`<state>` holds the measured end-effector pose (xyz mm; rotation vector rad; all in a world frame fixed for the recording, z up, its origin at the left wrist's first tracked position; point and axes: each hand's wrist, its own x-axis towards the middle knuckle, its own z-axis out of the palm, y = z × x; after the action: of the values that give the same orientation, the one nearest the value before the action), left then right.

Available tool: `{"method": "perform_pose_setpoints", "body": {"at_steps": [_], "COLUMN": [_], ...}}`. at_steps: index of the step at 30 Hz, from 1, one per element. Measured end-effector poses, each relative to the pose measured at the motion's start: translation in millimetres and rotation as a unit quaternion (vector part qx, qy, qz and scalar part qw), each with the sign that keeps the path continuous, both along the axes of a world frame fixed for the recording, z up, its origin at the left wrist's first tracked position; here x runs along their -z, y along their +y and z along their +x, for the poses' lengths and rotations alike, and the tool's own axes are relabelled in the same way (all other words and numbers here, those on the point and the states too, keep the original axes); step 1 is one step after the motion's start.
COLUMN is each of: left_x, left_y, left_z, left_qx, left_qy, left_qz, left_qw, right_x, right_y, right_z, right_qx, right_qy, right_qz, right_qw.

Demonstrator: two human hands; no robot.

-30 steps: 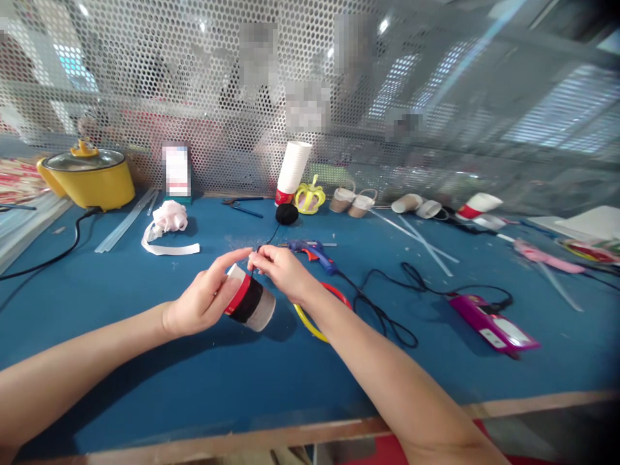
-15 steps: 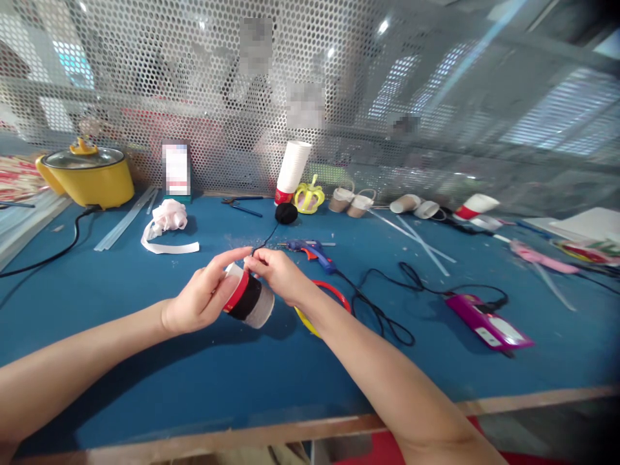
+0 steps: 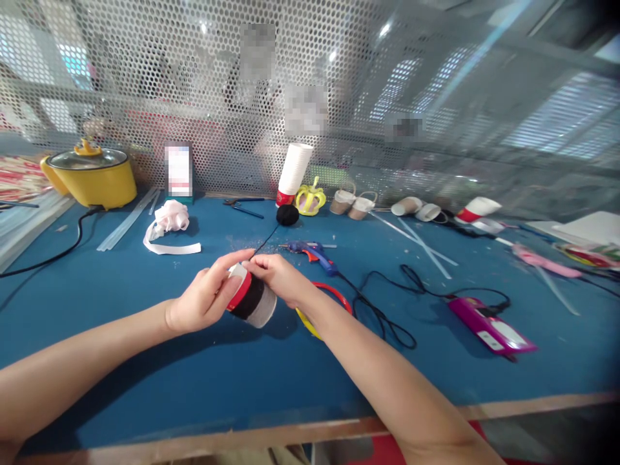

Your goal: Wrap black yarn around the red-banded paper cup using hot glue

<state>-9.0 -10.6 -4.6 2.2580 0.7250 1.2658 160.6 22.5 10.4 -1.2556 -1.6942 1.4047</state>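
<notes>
In the head view, my left hand (image 3: 201,300) is wrapped around a tilted paper cup (image 3: 238,292), its thumb on the red and white part by the rim. A black yarn band and a light grey band circle the rest of the cup. My right hand (image 3: 281,279) is closed at the cup's upper side, pinching the black yarn (image 3: 266,241) against it; its fingertips are partly hidden. From there the strand runs back to a black yarn ball (image 3: 287,216). Just beyond my right hand lies a blue glue gun (image 3: 317,256).
A red and yellow ring (image 3: 334,292) lies partly under my right forearm. To the right are a purple power strip (image 3: 489,326) and black cables. At the back stand a yellow electric pot (image 3: 99,184), stacked paper cups (image 3: 295,169), small baskets (image 3: 361,206) and a crumpled white ribbon (image 3: 172,216).
My right fingers have moved slightly down and closer against the cup. The yarn between the hands and the ball looks straighter. My left hand keeps its hold on the cup.
</notes>
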Motion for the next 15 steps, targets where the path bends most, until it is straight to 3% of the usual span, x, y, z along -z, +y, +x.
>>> {"method": "perform_pose_setpoints", "body": {"at_steps": [3, 6, 10, 15], "left_x": [4.3, 4.5, -1.5, -6.8], "left_y": [4, 7, 10, 15], "left_z": [-1, 0, 3, 4], "left_qx": [-0.019, -0.038, -0.022, -0.013], "left_qy": [0.002, -0.012, -0.015, -0.06], "left_qz": [-0.021, -0.063, -0.164, -0.326], "left_qw": [1.0, 0.997, 0.986, 0.943], "right_x": [-8.3, -16.7, -17.5, -10.8], "right_y": [2, 2, -5, -14], "right_z": [7, 20, 30, 29], "right_qx": [-0.008, -0.07, -0.139, -0.117], "right_qy": [0.041, 0.053, 0.014, -0.092], "right_qz": [-0.058, -0.086, -0.011, 0.116], "right_qw": [0.997, 0.992, 0.99, 0.982]}}
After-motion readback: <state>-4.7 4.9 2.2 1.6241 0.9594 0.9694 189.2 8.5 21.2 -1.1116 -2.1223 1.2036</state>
